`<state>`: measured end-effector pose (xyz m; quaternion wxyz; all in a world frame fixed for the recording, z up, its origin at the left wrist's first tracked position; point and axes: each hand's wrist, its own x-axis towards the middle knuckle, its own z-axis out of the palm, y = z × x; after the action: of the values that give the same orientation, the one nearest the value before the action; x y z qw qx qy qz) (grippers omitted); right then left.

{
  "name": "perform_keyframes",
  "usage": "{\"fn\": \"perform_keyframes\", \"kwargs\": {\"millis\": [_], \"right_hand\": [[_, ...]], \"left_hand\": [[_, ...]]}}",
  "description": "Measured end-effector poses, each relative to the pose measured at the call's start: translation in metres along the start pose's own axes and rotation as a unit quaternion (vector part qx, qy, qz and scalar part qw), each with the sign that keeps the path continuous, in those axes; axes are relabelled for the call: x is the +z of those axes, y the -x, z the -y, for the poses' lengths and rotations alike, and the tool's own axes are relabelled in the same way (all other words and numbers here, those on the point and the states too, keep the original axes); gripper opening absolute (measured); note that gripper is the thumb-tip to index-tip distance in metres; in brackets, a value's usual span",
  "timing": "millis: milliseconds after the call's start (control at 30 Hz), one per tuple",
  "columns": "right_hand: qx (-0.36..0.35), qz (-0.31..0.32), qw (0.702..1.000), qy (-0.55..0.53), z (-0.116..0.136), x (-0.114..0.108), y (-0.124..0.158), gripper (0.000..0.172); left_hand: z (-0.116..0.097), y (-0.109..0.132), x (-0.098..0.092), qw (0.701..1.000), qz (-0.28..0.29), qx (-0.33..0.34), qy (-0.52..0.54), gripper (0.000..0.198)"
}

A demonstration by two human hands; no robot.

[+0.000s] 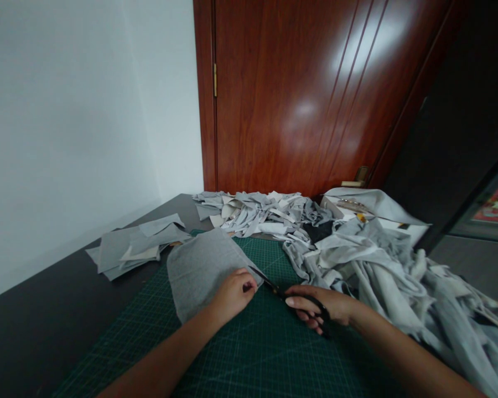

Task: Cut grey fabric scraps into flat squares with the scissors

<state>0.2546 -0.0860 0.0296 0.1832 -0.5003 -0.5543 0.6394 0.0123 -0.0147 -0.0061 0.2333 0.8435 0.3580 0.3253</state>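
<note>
A grey piece of fabric [205, 265] lies on the green cutting mat [274, 354]. My left hand [235, 290] is closed in a pinch at the fabric's right edge, with its fingertips curled together on the cloth. My right hand [315, 305] is wrapped round the black handles of a pair of scissors [273, 286]. Their blades point up and left, along the right edge of the fabric, close to my left fingertips. Whether the blades are apart or together is hard to make out.
Flat cut fabric pieces [124, 249] lie stacked on the dark table [45, 326] at left. A heap of fabric scraps [261, 213] sits at the back. Crumpled grey cloth [369, 265] covers the right side, before a white box [415, 232]. A wooden door [274, 110] stands behind.
</note>
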Motion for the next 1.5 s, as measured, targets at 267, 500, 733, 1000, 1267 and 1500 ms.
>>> {"fn": "perform_keyframes", "kwargs": {"millis": [267, 500, 733, 1000, 1267, 1500], "right_hand": [[-0.015, -0.026, 0.999, -0.029, -0.007, 0.003, 0.0, 0.052], [-0.012, -0.032, 0.999, -0.023, -0.005, 0.003, 0.002, 0.056], [-0.003, -0.016, 1.0, -0.021, -0.002, 0.002, 0.005, 0.063], [0.001, 0.031, 1.0, -0.001, 0.003, -0.002, -0.006, 0.064], [-0.001, 0.026, 1.0, -0.004, 0.016, -0.001, -0.02, 0.065], [-0.006, 0.021, 1.0, -0.007, 0.02, 0.0, -0.031, 0.062]], "left_hand": [[0.001, -0.001, -0.001, 1.0, 0.002, -0.005, -0.007, 0.016], [-0.004, 0.0, -0.002, 1.0, 0.012, -0.02, -0.008, 0.015], [-0.001, -0.002, -0.001, 0.998, 0.013, -0.053, -0.011, 0.013], [-0.001, 0.0, 0.0, 0.998, 0.019, -0.063, -0.004, 0.013], [-0.001, 0.0, 0.0, 0.998, 0.016, -0.061, 0.012, 0.013], [-0.003, 0.001, -0.001, 0.997, 0.028, -0.071, 0.008, 0.014]]}}
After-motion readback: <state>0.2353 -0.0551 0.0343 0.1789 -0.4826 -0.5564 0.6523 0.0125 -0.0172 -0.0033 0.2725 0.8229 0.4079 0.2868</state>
